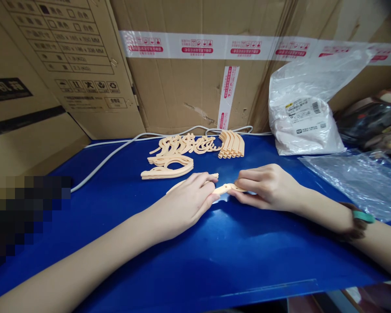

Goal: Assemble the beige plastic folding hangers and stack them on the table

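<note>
Blue surface (247, 256) — left hand (193, 195), right hand (269, 188) pinching one cream hanger (226, 188) before the curved-strip stack (232, 144) — best braced near its joint.

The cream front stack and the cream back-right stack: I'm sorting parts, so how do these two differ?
The front stack stretches sideways, while the back-right stack has curved strips running roughly front to back. The front stack shows an opening through it; the back-right stack has strips packed side by side. Both are cream-coloured and rest on the blue table.
</note>
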